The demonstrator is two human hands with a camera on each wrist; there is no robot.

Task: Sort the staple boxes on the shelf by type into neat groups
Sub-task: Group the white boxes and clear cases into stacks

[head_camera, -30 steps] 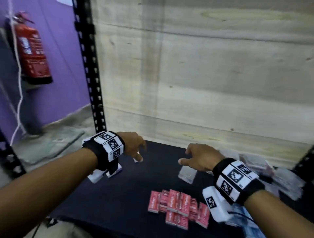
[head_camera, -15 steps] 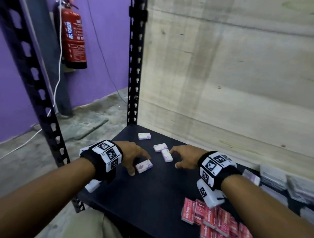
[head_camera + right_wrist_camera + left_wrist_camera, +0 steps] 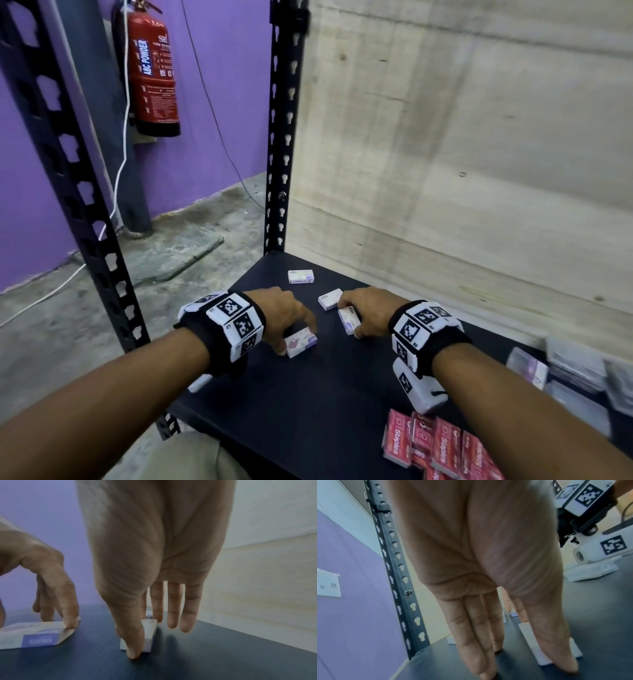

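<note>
Several small white-and-purple staple boxes lie at the left end of the black shelf. My left hand pinches one box between thumb and forefinger; the left wrist view shows the thumb against this box. My right hand pinches a second box end to end, thumb at the near end of that box. Two more boxes lie free: one just beyond the hands, one near the back corner. Red staple boxes are heaped at the front right.
Blurred pale boxes are stacked at the right end of the shelf. A wooden panel closes the back. Black slotted uprights stand at the left corners. A red fire extinguisher hangs on the purple wall.
The view swung left, away from the red heap. Both hands travelled to the shelf's left end and closed on two white-and-purple boxes.
</note>
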